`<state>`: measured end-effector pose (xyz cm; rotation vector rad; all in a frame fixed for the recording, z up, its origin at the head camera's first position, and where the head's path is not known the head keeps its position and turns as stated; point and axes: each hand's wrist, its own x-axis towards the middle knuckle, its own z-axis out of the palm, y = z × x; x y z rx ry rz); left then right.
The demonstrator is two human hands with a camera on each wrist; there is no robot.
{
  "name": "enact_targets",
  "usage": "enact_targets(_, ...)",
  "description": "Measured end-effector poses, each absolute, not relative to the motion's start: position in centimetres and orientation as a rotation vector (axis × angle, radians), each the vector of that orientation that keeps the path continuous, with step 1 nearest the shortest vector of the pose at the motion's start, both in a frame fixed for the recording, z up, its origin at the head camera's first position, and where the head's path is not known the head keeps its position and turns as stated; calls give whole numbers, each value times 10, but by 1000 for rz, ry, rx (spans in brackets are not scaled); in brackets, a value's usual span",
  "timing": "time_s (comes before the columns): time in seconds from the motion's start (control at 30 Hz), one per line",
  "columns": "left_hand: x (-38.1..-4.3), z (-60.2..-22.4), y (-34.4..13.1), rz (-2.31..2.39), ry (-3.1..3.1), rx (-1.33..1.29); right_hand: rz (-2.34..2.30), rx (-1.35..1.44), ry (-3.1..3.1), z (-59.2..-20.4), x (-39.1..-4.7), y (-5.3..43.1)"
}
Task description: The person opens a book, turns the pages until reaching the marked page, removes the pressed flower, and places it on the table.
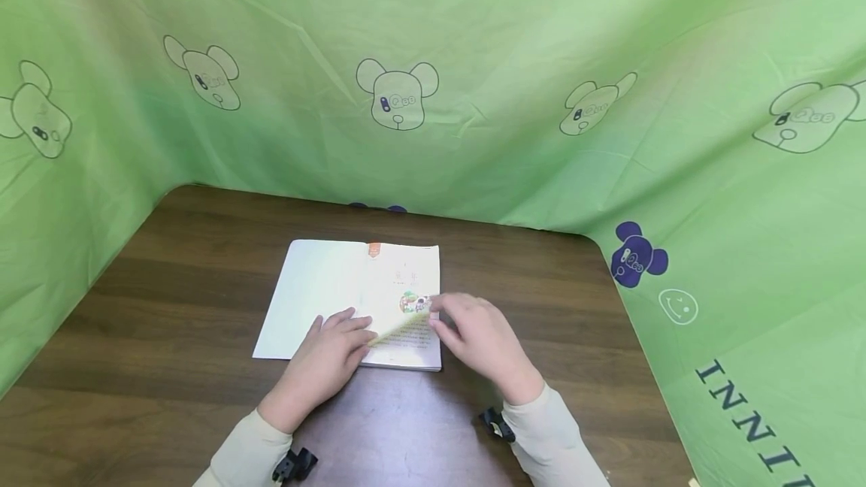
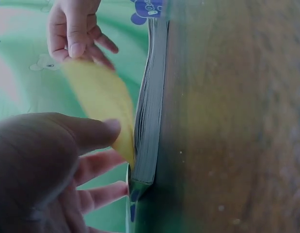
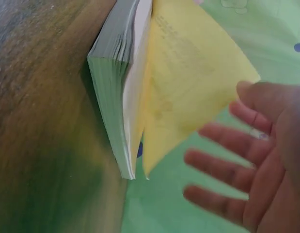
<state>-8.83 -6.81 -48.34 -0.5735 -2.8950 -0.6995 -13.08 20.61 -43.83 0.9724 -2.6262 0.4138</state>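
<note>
An open paperback book point(image 1: 311, 284) lies on the table, a nearly blank page on its left side and a printed page with a small coloured picture point(image 1: 414, 302) on its right. My right hand point(image 1: 482, 333) pinches the outer corner of a right-side page between thumb and index finger. That page point(image 3: 198, 73) is lifted and bent, its underside yellow in both wrist views. My left hand point(image 1: 328, 355) rests with spread fingers on the lower middle of the book. In the left wrist view its thumb point(image 2: 103, 132) overlaps the lower part of the yellow page.
The brown wooden table point(image 1: 169, 307) extends around the book. Green cloth point(image 1: 487, 58) printed with bear heads hangs behind and at both sides of it. Black wrist straps point(image 1: 497, 424) sit at the pale sleeves point(image 1: 558, 438).
</note>
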Motion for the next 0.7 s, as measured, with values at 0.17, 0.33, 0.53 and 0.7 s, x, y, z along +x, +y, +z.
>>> enact_targets(0.17,-91,-482,-72,-762,-2810,-512,478,797,-2705,-437,-132,208)
enact_targets(0.33,-93,-479,-77,-787,-2714,-475,483,840,-2800,-441,-132,207)
enact_targets(0.53,-97,-478,-81,-701,-2556,-456,417,1039,-2951,-447,-130,207)
enact_targets(0.7,-99,-479,-86,-555,-2467,-474,427,1165,-3015,-450,-127,205)
